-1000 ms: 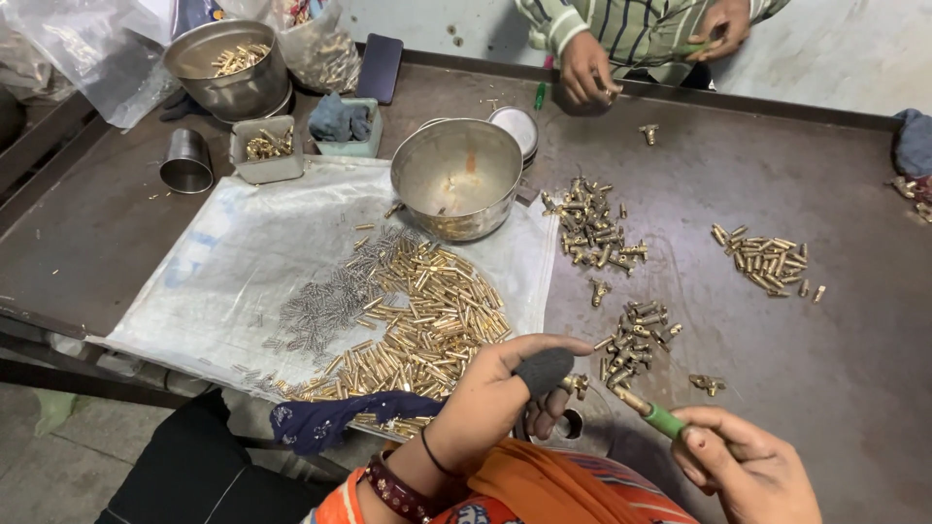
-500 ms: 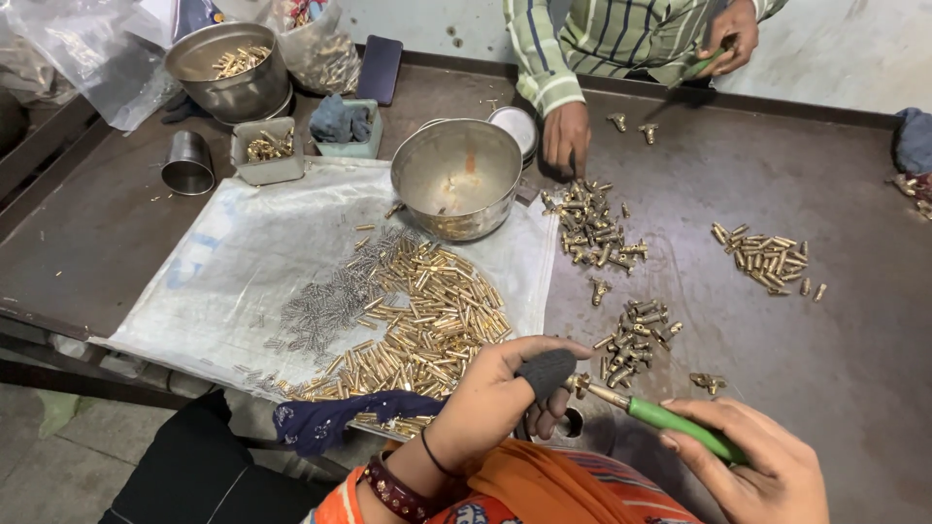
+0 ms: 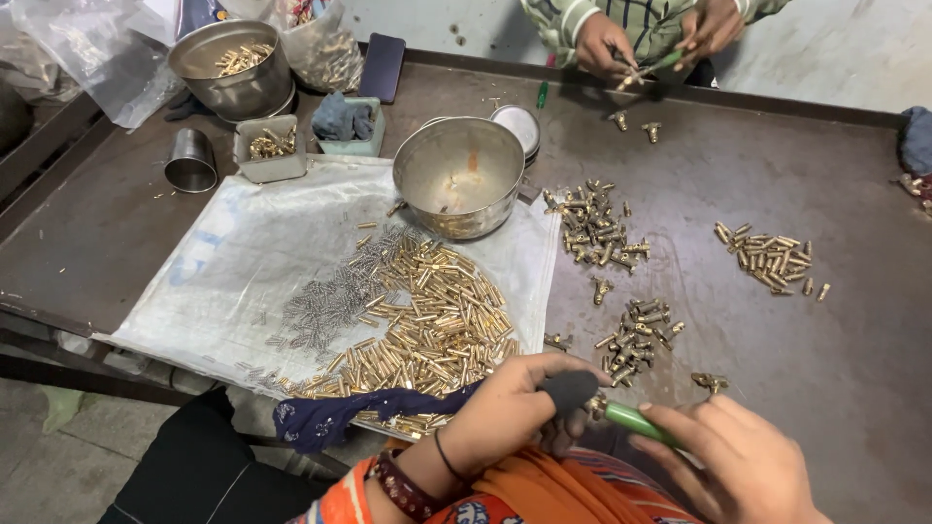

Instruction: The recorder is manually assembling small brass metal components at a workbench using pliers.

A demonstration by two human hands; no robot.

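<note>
My left hand (image 3: 515, 408) is closed at the table's near edge, its thumb in a dark cover, pinching a small brass part (image 3: 594, 405). My right hand (image 3: 738, 461) grips a green-handled tool (image 3: 636, 423) whose tip meets that part. Just beyond my hands lie a pile of brass tubes (image 3: 427, 320) on a white plastic sheet (image 3: 243, 262) and a small heap of brass fittings (image 3: 636, 340) on the bare table.
A steel bowl (image 3: 461, 175) stands mid-table, a larger pot (image 3: 233, 68), a steel cup (image 3: 191, 160) and small trays (image 3: 270, 147) at the back left. More brass heaps (image 3: 592, 223) (image 3: 767, 257) lie right. Another person's hands (image 3: 607, 44) work at the far edge.
My right hand has brought the green tool up to the part in my left hand. The other person's hand reached down to the table, then lifted back to their tool.
</note>
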